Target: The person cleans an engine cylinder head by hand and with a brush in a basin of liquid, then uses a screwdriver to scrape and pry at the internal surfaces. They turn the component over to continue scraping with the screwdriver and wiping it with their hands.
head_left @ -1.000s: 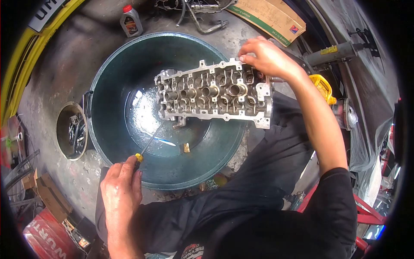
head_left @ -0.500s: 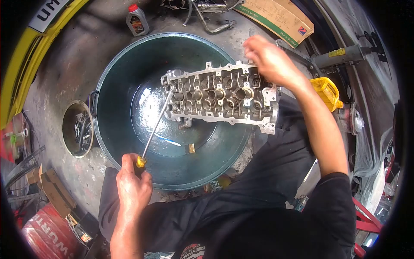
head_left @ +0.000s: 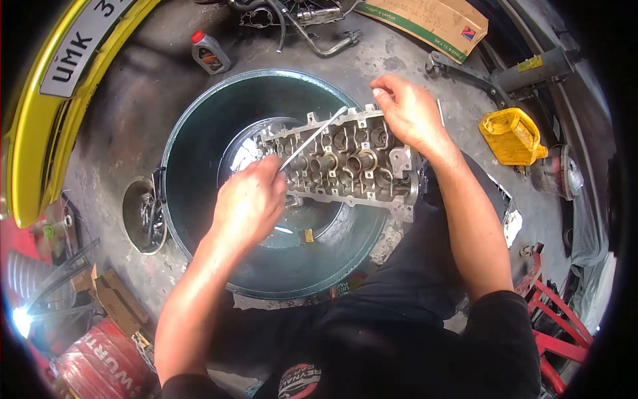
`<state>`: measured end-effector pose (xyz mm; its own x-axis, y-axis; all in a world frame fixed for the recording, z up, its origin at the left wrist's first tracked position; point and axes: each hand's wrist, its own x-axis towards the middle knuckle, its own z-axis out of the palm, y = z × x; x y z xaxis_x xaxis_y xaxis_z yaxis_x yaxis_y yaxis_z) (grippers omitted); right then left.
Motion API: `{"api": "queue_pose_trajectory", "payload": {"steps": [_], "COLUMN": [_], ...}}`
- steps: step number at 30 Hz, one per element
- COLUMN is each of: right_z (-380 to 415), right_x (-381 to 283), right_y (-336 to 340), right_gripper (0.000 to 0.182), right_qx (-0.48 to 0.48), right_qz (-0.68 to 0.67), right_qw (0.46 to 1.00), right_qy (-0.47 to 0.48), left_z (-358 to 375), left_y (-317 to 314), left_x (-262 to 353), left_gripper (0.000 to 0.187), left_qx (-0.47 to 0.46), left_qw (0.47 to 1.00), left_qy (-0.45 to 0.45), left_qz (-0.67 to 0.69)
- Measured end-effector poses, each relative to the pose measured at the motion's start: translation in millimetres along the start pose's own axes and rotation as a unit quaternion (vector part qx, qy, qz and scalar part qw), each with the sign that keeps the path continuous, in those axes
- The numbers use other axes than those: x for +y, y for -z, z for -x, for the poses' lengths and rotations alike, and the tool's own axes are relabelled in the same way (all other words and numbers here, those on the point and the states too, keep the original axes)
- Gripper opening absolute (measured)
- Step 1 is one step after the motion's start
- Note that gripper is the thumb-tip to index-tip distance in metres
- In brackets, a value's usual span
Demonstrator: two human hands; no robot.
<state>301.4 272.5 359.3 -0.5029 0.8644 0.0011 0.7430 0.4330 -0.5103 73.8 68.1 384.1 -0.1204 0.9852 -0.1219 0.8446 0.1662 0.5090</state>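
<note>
Lying across the big green tub is a metal engine part, full of holes and round cups. It is propped on the tub's right rim, and its left end hangs over the wet middle of the tub. The right hand is laid on the far right corner of the engine part, with the fingers curled over its edge. The left hand is closed tight around the handle of a screwdriver. The handle is hidden in the fist. The thin metal rod is pointed up and to the right, across the top of the engine part. The two hands are held well apart. A small yellow bit is seen in the water at the bottom of the tub. On the floor, a small oil bottle is stood at the far left, and a yellow jug is set to the right. A small round tin of parts is placed just left of the tub.
</note>
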Motion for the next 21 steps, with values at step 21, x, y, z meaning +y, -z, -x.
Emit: {"api": "queue_pose_trajectory", "payload": {"steps": [21], "right_z": [-3.4], "right_x": [-1.1], "right_y": [-8.7], "right_gripper": [0.029], "right_qx": [0.035], "right_qz": [-0.033], "right_qw": [0.999], "right_qy": [-0.024], "left_z": [-35.1], "left_y": [21.8], "left_x": [56.2], "left_gripper": [0.023], "left_qx": [-0.135], "left_qw": [0.972], "left_qy": [0.049], "left_qz": [-0.187]}}
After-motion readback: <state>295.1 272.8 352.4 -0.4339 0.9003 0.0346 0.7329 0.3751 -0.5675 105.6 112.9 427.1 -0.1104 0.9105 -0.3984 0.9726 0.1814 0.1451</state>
